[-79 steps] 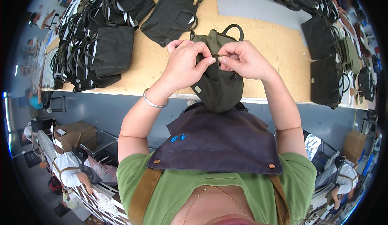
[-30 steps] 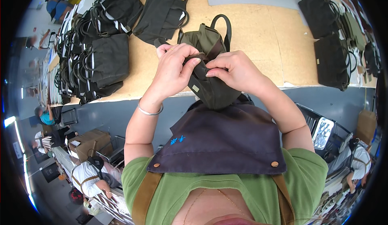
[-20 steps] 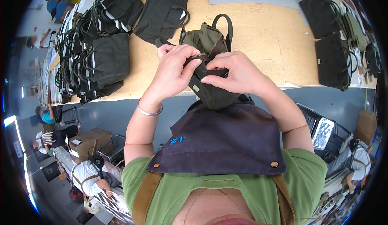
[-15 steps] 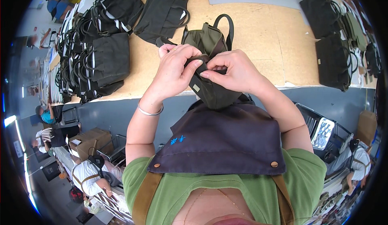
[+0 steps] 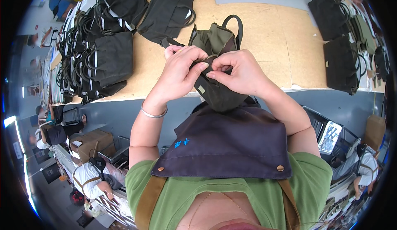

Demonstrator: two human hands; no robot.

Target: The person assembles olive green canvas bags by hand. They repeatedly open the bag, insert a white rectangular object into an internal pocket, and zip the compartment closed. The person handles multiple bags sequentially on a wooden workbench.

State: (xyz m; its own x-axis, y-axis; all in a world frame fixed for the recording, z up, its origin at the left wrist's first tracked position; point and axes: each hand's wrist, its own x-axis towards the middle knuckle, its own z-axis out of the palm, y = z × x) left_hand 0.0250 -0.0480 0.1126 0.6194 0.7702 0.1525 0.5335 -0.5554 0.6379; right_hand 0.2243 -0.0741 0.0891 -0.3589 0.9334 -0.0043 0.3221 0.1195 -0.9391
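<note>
A dark olive zippered bag [image 5: 225, 92] rests at the table's near edge, tilted toward me, its mouth unzipped and the lighter green lining showing. My left hand [image 5: 180, 70] pinches the bag's rim beside the brass zipper [image 5: 206, 58], thumb on the near side and fingers behind. Across the opening, my right hand [image 5: 240, 70] has its thumb and fingers pinched together at the zipper edge. Whatever small part lies between those right fingertips is hidden. One handle loop [image 5: 239, 29] stands up on the far side of the bag.
Piles of dark handled bags [image 5: 111, 58] cover the table's left side, with one flat bag [image 5: 167, 15] nearer the middle. More bags [image 5: 341, 64] stand at the right end. Several people sit or stand beyond, near a cardboard box [image 5: 93, 145]. A metal-framed stool [image 5: 331, 137] is right of me.
Both hands keep their grip on the bag; the right fingers have shifted very slightly along the zipper edge. At the far left, a background person has moved.
</note>
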